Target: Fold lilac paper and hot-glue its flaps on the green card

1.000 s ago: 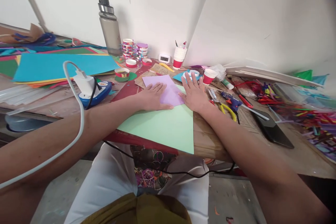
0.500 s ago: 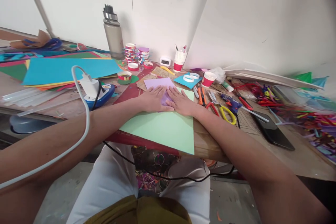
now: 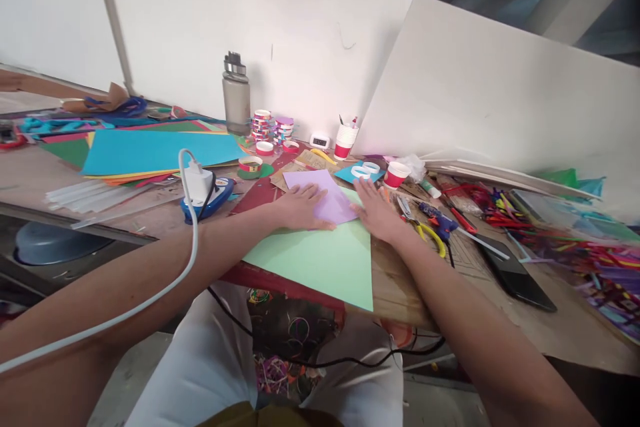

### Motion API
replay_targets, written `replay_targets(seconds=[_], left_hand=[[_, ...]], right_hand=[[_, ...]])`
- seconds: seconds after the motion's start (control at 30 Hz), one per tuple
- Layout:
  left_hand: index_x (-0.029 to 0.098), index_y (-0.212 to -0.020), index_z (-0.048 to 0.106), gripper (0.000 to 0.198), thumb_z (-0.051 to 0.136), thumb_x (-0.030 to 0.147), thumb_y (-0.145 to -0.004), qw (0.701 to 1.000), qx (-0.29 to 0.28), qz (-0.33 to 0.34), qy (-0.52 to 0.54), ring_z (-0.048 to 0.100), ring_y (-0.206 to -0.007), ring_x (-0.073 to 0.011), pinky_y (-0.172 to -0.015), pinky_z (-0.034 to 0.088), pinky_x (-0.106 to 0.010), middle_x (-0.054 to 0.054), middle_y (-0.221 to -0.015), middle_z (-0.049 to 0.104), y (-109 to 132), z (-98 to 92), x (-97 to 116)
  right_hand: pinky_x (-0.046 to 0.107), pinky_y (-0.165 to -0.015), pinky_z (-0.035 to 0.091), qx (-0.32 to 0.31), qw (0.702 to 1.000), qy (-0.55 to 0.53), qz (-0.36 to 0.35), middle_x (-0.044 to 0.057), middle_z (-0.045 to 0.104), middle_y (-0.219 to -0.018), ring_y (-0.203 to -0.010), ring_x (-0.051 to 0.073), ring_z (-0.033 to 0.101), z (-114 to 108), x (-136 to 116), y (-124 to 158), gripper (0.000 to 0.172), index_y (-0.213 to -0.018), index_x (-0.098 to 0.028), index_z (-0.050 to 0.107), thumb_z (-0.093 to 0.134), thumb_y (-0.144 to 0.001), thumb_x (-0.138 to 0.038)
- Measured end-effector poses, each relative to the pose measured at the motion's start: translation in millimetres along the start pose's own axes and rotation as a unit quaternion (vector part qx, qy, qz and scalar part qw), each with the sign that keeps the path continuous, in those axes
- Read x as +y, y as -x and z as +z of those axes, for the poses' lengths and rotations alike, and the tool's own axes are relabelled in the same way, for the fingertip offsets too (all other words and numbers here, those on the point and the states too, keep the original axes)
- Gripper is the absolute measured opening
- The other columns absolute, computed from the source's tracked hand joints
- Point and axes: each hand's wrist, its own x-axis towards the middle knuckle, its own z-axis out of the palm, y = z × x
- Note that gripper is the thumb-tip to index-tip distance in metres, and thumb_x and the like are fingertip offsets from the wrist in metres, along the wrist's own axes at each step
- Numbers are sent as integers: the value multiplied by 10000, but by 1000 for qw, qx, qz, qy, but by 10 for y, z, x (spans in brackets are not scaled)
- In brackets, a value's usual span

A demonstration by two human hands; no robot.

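Note:
A purple sheet of paper (image 3: pixel 334 199) lies on top of a light green sheet (image 3: pixel 320 260) at the table's front edge. My left hand (image 3: pixel 304 207) rests flat on the purple paper's left part, fingers stretched out. At its right side, my right hand (image 3: pixel 374 210) is spread, with the thumb near the purple paper's right corner and the palm over the green sheet's right edge. Both hands hold nothing. Just beyond my right fingers are white paper rings (image 3: pixel 361 172) on a blue piece of paper (image 3: pixel 345 175).
Blue paper (image 3: pixel 160 150) tops a stack of coloured sheets at left, near a power strip (image 3: pixel 213 199) whose white cable crosses my left arm. A bottle (image 3: pixel 236 95) and paper cups (image 3: pixel 346 140) stand behind. Pliers (image 3: pixel 431 237), a glue gun (image 3: pixel 440 219) and a phone (image 3: pixel 515 277) lie right.
My right hand has moved right, away from my left hand, uncovering more of the purple paper. My left hand stays on the paper. The camera view has tilted up.

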Motion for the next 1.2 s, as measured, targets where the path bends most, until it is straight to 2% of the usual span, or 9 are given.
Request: replay_targets(seconds=[0.1,0.17,0.3,0.43,0.5,0.73,0.83,1.0,1.2], left_hand=[[170,-1531,206,1007,288,834,-778,1000,-1,12,-5,75,-1464,-339,-1149,88,-535,-164,-1581,155,14,-41,27],[174,-1509,282,870,234,750,-859,999,18,21,-18,98,-1464,-329,-1148,74,-542,-145,-1574,206,8,-55,58],[70,-1483,314,759,135,582,-952,997,40,34,-54,144,-1463,-275,-1165,75,-480,-170,-1558,240,-44,-16,114],[85,-1514,235,868,186,692,-897,998,2,28,-48,121,-1469,-266,-1169,91,-455,-155,-1578,163,-63,24,137],[87,-1520,217,904,186,723,-878,999,2,21,-38,112,-1470,-268,-1171,80,-453,-150,-1581,148,-51,22,134],[73,-1506,237,961,224,768,-843,999,18,20,-23,138,-1464,-279,-1163,104,-472,-173,-1566,204,-4,32,65],[107,-1483,302,908,255,755,-848,999,37,24,-1,197,-1449,-291,-1161,126,-472,-163,-1552,263,-21,44,12],[158,-1432,407,700,136,593,-955,987,123,-18,101,395,-1360,-247,-1120,276,-370,-110,-1490,413,-102,-61,-162],[163,-1359,512,690,166,604,-956,971,194,-8,141,447,-1313,-249,-1096,314,-384,-90,-1401,527,-131,-225,-268]], right_hand=[[522,-1174,119,131,989,-64,-17,137,136,-1597,-1477,244,21,-49,-2,-58,693,-1542,-124,117,188,-971,-510],[500,-1179,131,151,983,-91,-47,108,125,-1603,-1477,219,11,-41,-88,-111,678,-1548,-162,78,177,-974,-508],[502,-1181,98,80,992,-55,-76,100,69,-1611,-1473,214,-49,87,-241,-215,665,-1548,-137,43,138,-981,-472],[603,-1146,0,-49,997,46,-36,86,37,-1608,-1464,285,-85,219,-229,-276,711,-1546,-154,107,178,-957,-546],[625,-1130,-38,-78,994,67,-32,60,13,-1608,-1461,298,-85,239,-209,-286,725,-1548,-184,101,164,-946,-583],[628,-1125,-59,-76,995,65,-3,68,35,-1605,-1456,320,-87,140,-143,-76,784,-1544,-197,138,172,-917,-666],[618,-1136,-27,-46,997,27,-46,69,23,-1605,-1456,314,-89,17,-109,59,759,-1531,-215,217,229,-919,-664],[466,-1170,221,-122,968,-126,-181,61,315,-1545,-1431,238,269,-129,-132,72,688,-1480,-266,355,443,-894,-614],[384,-1119,345,-57,960,-134,-239,76,534,-1397,-1321,224,462,-77,-98,-12,570,-1348,-195,552,522,-890,-533]])
